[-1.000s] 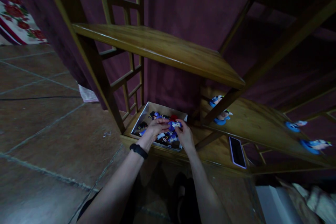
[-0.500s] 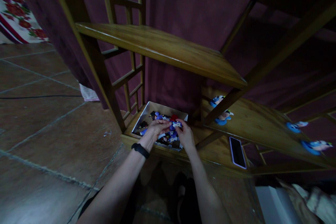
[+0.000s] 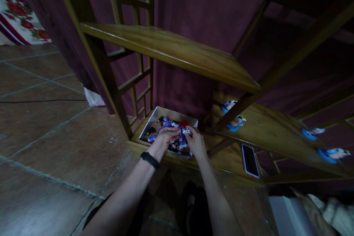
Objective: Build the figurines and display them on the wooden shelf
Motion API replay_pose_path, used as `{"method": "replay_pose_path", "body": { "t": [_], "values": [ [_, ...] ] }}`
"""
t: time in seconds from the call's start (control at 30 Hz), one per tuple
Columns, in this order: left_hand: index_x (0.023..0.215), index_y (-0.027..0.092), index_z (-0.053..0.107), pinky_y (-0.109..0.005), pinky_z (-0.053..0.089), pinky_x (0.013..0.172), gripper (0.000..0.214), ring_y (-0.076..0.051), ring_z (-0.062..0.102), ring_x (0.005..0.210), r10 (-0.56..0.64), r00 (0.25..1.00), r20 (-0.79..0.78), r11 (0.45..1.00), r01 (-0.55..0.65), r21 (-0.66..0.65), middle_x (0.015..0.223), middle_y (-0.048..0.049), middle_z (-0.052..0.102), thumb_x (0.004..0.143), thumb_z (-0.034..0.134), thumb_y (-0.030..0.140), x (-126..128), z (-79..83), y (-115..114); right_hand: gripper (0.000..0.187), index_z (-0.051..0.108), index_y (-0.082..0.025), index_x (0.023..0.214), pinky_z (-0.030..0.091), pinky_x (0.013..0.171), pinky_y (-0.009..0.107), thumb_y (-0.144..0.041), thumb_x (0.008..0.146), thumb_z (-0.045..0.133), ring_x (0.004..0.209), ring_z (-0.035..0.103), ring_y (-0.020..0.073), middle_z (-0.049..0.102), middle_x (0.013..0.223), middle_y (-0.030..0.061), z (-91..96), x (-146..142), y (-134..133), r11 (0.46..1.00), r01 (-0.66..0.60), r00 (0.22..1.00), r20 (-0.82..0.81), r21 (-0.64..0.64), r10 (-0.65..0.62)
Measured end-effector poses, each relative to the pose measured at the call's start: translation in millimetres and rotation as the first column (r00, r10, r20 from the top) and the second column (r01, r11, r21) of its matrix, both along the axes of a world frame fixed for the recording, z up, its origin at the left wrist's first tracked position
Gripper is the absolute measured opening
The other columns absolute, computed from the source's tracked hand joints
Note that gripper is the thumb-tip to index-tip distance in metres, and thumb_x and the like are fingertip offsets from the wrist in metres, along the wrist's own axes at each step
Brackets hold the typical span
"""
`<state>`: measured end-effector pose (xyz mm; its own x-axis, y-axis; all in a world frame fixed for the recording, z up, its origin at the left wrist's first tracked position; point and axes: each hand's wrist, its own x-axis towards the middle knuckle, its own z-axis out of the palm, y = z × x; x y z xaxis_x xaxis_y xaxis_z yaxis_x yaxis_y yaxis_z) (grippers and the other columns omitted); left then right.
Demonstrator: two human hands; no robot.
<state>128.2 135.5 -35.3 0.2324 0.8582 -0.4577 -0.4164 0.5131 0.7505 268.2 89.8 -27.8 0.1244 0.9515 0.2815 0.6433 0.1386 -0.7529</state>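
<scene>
The right hand pinched a purple-and-white figurine between thumb and fingers; the left hand was narrowly curled beside it, its grip unclear. The figurine was over an open cardboard box of figurines, on a low wooden shelf with a smartphone.

Dim light, glare on floor

The left grip partly hides the small figures in the box.
</scene>
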Motion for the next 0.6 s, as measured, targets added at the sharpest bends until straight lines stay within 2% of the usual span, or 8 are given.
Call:
{"method": "replay_pose_path", "body": {
  "t": [0.13,0.23,0.3,0.43,0.6],
  "values": [
    [0.068,0.009,0.067,-0.023,0.048,0.056,0.023,-0.010,0.058,0.051,0.113,0.990,-0.086,0.985,-0.101,0.139,0.057,-0.0021,0.065,0.049,0.080,0.013,12,0.6,-9,0.033,0.059,-0.024,0.108,0.049,0.070,0.029,-0.026,0.076,0.050,0.078,0.061,0.0172,0.066,0.088,0.0007,-11.2,3,3,0.996,0.054,0.983,-0.169,-0.074,-0.066],
    [0.067,0.010,0.067,-0.022,0.047,0.054,0.021,-0.009,0.056,0.049,0.136,0.985,-0.107,0.979,-0.116,0.169,0.055,-0.0009,0.064,0.050,0.080,0.013,14,1.4,-12,0.032,0.060,-0.025,0.107,0.049,0.075,0.030,-0.025,0.076,0.052,0.083,0.061,0.0176,0.065,0.094,0.0014,-13.1,3,3,0.997,0.050,0.986,-0.154,-0.058,-0.058],
    [0.066,0.010,0.067,-0.021,0.048,0.054,0.019,-0.009,0.057,0.050,0.104,0.991,-0.083,0.987,-0.093,0.128,0.056,-0.0013,0.065,0.051,0.079,0.011,9,2.5,-11,0.032,0.061,-0.026,0.107,0.047,0.080,0.030,-0.022,0.076,0.052,0.089,0.059,0.0178,0.063,0.100,0.0021,-9.7,3,1,1.000,0.014,0.994,-0.106,-0.022,-0.016],
    [0.067,0.009,0.066,-0.020,0.049,0.053,0.019,-0.011,0.061,0.052,-0.036,0.999,0.002,0.999,0.036,0.018,0.058,-0.0040,0.066,0.053,0.078,0.006,-6,3.1,-5,0.034,0.059,-0.027,0.110,0.044,0.086,0.029,-0.018,0.078,0.049,0.097,0.056,0.0173,0.059,0.106,0.0030,1.2,2,-4,0.992,-0.114,0.993,-0.026,0.057,0.116],
    [0.069,0.008,0.066,-0.019,0.049,0.050,0.018,-0.011,0.061,0.049,-0.150,0.989,0.014,0.988,0.150,-0.026,0.056,-0.0039,0.065,0.055,0.076,0.005,-18,0.9,-1,0.037,0.059,-0.029,0.110,0.042,0.090,0.030,-0.014,0.079,0.047,0.101,0.055,0.0168,0.058,0.108,0.0024,8.1,1,-9,0.976,-0.207,0.978,0.045,0.065,0.204]
  ]
}}
